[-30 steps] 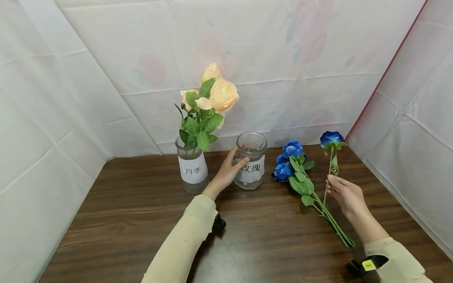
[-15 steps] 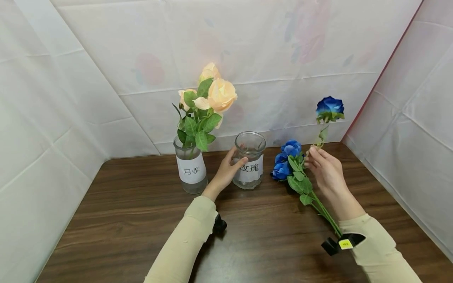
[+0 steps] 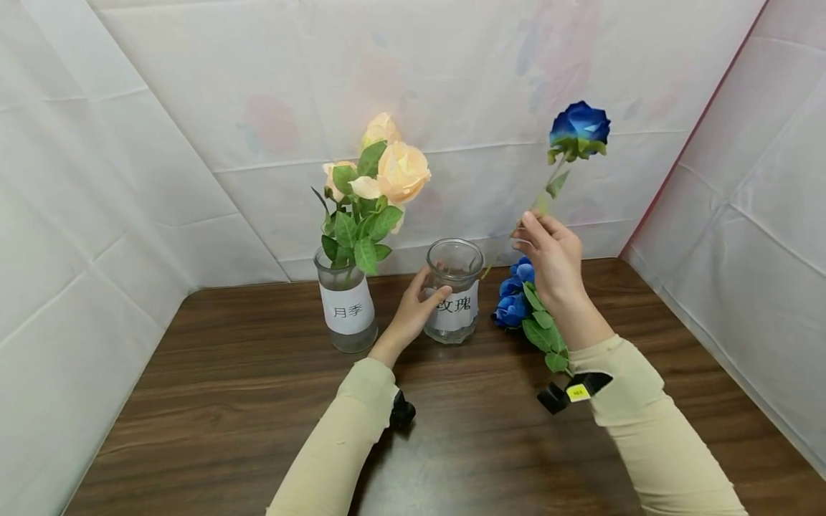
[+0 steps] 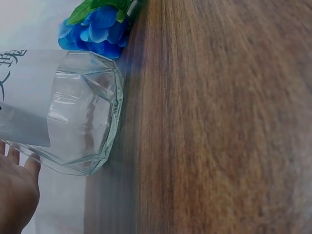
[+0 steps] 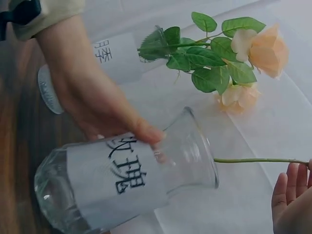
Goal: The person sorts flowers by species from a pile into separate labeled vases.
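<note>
My left hand [image 3: 413,312] holds a clear glass vase [image 3: 452,335] by its left side, thumb across the front of its white paper label [image 3: 462,307] and fingers behind. Up to the right, my right hand [image 3: 556,261] pinches the stem of a blue artificial rose [image 3: 578,129], bloom uppermost and leaning right. The stem slants down toward the vase; in the right wrist view the lower end of the green stem [image 5: 258,160] is right at the vase mouth. More blue roses [image 3: 513,304] lie on the table beside the vase, partly hidden by my right forearm.
A second labelled glass vase [image 3: 348,340] with peach roses [image 3: 403,172] stands left of my left hand. White cloth walls [image 3: 193,107] close off the back and sides of the brown wooden table [image 3: 258,401].
My right hand has lifted the blue rose off to the upper left, from beside the lying roses to above the vase's right side. My left hand keeps its hold on the vase.
</note>
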### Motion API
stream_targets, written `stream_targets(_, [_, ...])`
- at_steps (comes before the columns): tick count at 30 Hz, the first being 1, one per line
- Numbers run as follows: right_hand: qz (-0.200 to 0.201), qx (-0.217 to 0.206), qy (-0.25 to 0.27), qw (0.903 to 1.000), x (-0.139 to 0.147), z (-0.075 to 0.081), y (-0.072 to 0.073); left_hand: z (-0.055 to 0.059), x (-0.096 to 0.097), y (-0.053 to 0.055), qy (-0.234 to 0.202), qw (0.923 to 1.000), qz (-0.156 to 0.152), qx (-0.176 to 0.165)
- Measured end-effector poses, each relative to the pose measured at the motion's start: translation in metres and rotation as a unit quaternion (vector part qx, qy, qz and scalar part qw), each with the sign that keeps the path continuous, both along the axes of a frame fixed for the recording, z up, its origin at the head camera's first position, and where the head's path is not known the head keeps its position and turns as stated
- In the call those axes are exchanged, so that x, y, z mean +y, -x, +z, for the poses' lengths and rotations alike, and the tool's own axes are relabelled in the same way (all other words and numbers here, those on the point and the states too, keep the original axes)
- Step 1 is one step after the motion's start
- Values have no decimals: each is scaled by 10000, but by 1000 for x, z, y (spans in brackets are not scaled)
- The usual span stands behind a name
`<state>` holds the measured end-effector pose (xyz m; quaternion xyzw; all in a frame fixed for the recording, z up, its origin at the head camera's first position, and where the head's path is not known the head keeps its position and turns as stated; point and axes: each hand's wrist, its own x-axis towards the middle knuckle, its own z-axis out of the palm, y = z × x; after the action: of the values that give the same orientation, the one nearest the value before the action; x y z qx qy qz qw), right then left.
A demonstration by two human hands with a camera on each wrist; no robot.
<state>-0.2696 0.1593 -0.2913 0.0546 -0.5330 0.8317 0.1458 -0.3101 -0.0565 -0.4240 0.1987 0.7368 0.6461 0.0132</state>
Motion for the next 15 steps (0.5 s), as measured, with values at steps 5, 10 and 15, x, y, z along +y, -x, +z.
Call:
stream_targets(5, [-184, 149, -30, 9997, -15, 3, 15, -1, 0, -1, -7, 9999, 80, -65])
stream_targets(10, [-443, 144, -732, 9962, -27, -8, 25, -2, 0, -2, -33, 9999, 99, -104])
stream_targets(15, [-588, -79, -1620, 9850, -33, -27, 32, 0, 1, -3, -18, 9999, 85, -143])
